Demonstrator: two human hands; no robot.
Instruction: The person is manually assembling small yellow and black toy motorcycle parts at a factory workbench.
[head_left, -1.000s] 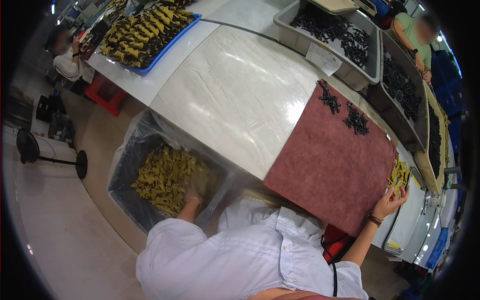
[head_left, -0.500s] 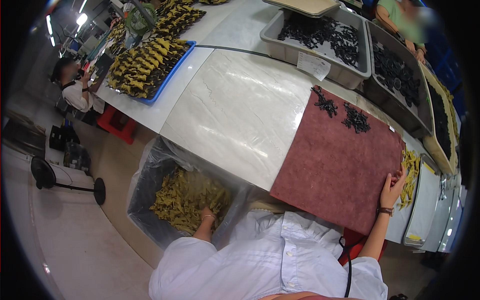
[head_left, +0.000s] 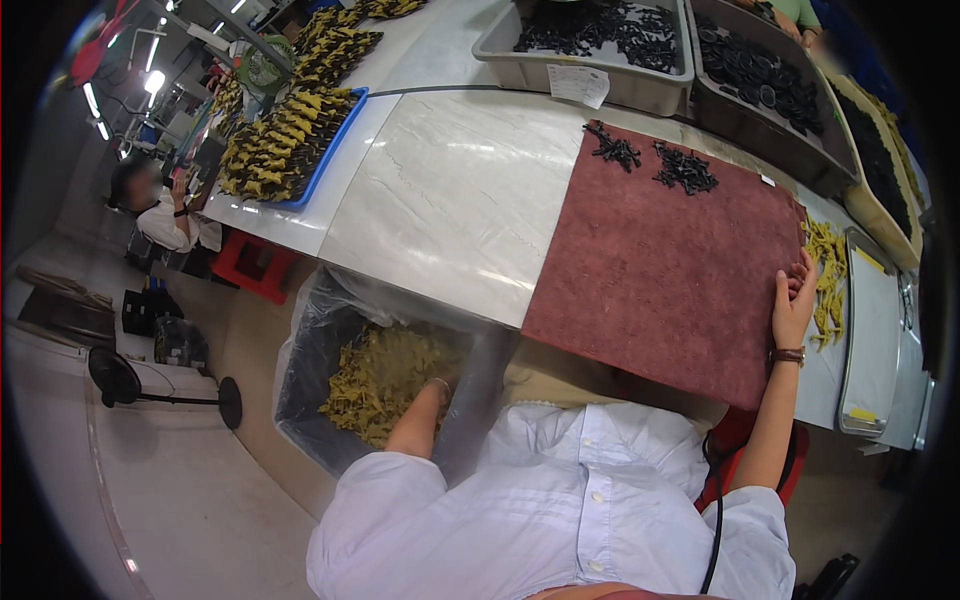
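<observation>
My left arm reaches down into a dark bin [head_left: 300, 385] lined with clear plastic, left of my lap. My left hand [head_left: 441, 388] is sunk among small olive-yellow pieces [head_left: 375, 385], so its fingers are hidden. On the right edge of a reddish-brown mat [head_left: 650, 270] rests my right hand [head_left: 796, 290], fingers loosely bent and thumb apart, with nothing visible in it. Just beyond it lies a row of small yellow branching pieces [head_left: 828, 270]. Two piles of small black pieces, a left pile [head_left: 612, 148] and a right pile [head_left: 686, 170], lie at the mat's far edge.
Grey tubs of black parts, a left tub [head_left: 630, 85] and a right tub [head_left: 780, 150], line the far side. A blue tray [head_left: 335, 150] with rows of yellow-black pieces stands far left. A shallow tray [head_left: 870, 340] is at right. A floor fan [head_left: 115, 377] and a person [head_left: 165, 220] are left.
The whole view has shifted, with the mat and tubs now farther up and left. My left hand stays in the bin, and my right hand stays by the mat's right edge.
</observation>
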